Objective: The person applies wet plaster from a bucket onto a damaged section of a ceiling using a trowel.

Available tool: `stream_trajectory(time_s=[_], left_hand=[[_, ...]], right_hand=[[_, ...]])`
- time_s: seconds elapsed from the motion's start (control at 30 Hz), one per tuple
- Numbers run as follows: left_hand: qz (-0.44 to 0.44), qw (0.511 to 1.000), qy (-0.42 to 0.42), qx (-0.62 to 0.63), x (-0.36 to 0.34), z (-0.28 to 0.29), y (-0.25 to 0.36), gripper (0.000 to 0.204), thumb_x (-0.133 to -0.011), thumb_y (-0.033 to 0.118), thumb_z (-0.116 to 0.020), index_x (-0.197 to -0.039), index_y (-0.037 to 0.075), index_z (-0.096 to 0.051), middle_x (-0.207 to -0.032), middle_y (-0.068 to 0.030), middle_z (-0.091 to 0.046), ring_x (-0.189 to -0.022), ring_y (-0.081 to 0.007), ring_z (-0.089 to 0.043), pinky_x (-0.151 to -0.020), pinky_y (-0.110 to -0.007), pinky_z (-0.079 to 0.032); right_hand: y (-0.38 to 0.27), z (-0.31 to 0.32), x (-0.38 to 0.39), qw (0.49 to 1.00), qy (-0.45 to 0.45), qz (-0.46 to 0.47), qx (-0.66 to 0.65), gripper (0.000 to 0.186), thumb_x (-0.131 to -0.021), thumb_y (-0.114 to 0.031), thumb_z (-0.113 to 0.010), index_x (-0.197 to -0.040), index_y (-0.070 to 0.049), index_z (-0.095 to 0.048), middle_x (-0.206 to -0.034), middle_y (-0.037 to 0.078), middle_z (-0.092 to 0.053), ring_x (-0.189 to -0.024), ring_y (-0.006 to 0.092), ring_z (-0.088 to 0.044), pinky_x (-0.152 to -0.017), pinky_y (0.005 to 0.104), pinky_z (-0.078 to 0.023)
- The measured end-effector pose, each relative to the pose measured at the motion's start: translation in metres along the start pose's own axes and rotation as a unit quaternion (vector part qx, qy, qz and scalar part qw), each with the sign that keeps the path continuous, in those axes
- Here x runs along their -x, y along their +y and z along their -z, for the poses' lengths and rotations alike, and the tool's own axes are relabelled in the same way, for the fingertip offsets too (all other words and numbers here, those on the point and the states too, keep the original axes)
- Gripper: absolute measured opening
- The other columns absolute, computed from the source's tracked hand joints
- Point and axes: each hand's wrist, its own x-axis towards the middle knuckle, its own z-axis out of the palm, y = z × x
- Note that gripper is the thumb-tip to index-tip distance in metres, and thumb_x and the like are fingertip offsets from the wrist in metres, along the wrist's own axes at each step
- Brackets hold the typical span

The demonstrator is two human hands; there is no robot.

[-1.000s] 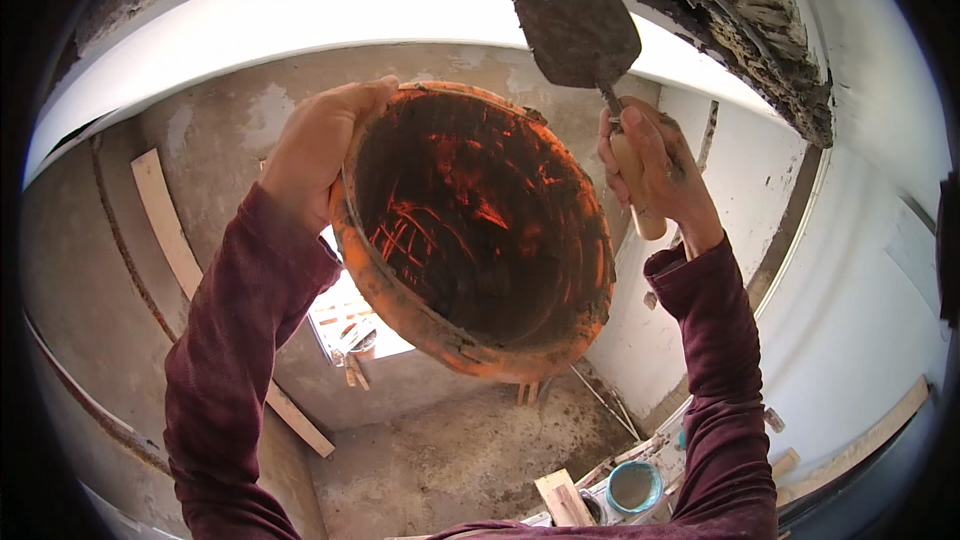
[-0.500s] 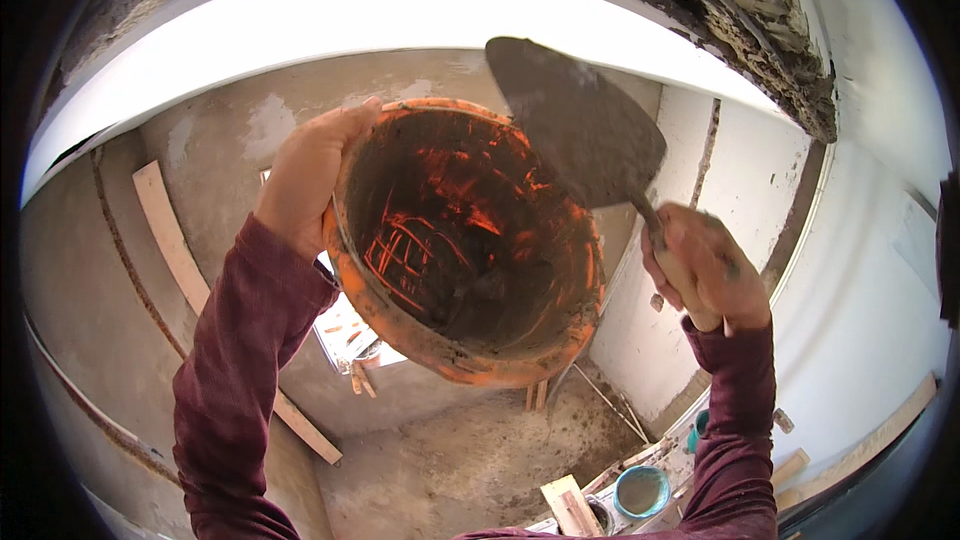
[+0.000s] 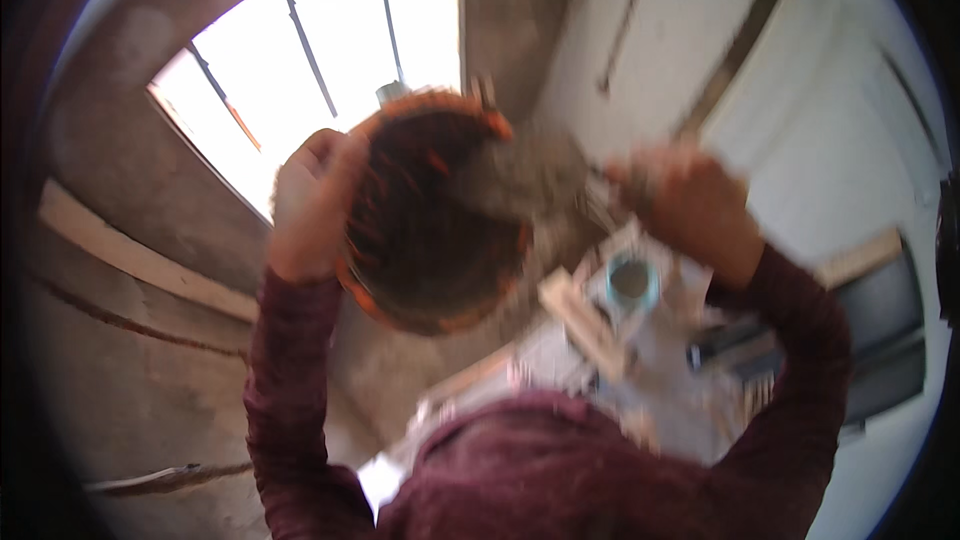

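My left hand [image 3: 322, 205] is closed on the left rim of an orange bucket [image 3: 425, 230], holding it up with its mouth tilted toward me. Dark grey mortar coats the inside, with orange showing through in streaks. In my right hand [image 3: 695, 202] is the handle of a trowel [image 3: 535, 172]. Its broad mortar-smeared blade overlaps the right side of the bucket's mouth. Motion blurs both hands, and I cannot tell whether the blade touches the bucket wall.
Below my right arm are a turquoise bucket [image 3: 632, 281] and a wooden board [image 3: 585, 320] among cluttered items. A barred bright window [image 3: 330, 35] lies beyond the bucket. A long plank [image 3: 140, 250] stands along the left wall.
My view has swung downward, bringing the window and my torso in. The trowel blade has gone from above the bucket's right rim to across its mouth. Both hands keep their hold.
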Motion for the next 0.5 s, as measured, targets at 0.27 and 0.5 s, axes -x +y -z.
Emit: stream_trajectory(time_s=[0.27, 0.5], left_hand=[[0.117, 0.989, -0.085, 0.016, 0.113, 0.018, -0.054, 0.023, -0.101, 0.023, -0.06, -0.089, 0.003, -0.057, -0.082, 0.001, -0.059, -0.071, -0.0039, -0.05, -0.063, -0.02, -0.042], [0.192, 0.974, -0.117, 0.026, 0.124, 0.024, -0.081, 0.023, -0.102, 0.019, -0.057, -0.084, 0.006, -0.052, -0.079, 0.0039, -0.053, -0.071, -0.0029, -0.045, -0.065, -0.02, -0.038]], right_hand=[[-0.094, -0.002, 0.068, 0.995, -0.072, 0.016, -0.074, 0.014, -0.086, -0.024, -0.062, -0.096, -0.015, -0.056, -0.079, 0.004, -0.054, -0.076, 0.0218, -0.062, -0.066, 0.0375, -0.045], [-0.133, -0.033, 0.071, 0.978, -0.155, -0.003, -0.141, 0.011, -0.087, -0.019, -0.058, -0.094, -0.015, -0.064, -0.085, 0.003, -0.058, -0.085, 0.0171, -0.062, -0.07, 0.0328, -0.048]])
